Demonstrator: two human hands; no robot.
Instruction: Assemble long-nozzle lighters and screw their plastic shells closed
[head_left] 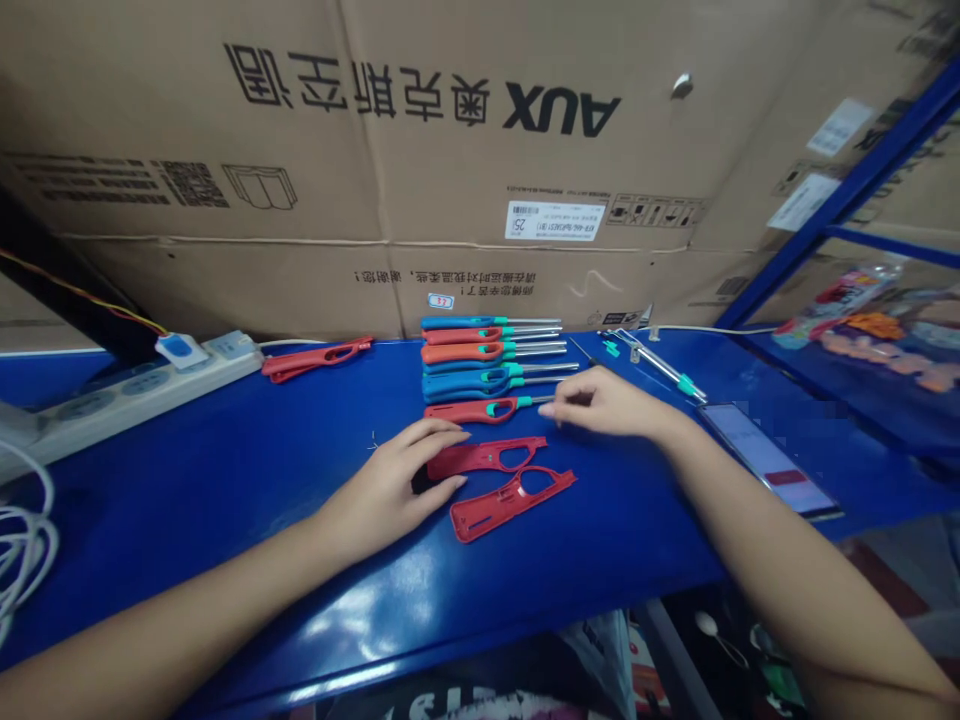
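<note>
My left hand (394, 480) rests with thumb and fingers apart around the left end of a red lighter casing half (469, 458) lying on the blue table. A second red casing half (499, 508), its inside facing up, lies just nearer to me. My right hand (604, 402) is closed in a pinch at the metal tube of a red long-necked lighter (469, 411); the fingertips hide the tube's end. Behind it, blue lighters (465, 383), orange-red lighters (459, 352) and others lie in a row, tubes pointing right.
Red casing parts (315, 360) lie at the left by a white power strip (150, 385). Metal tubes with green parts (664, 365), a screwdriver (583, 352) and a phone (769, 460) are on the right. A large cardboard box (435, 200) stands behind; a blue frame post (847, 190) rises at right.
</note>
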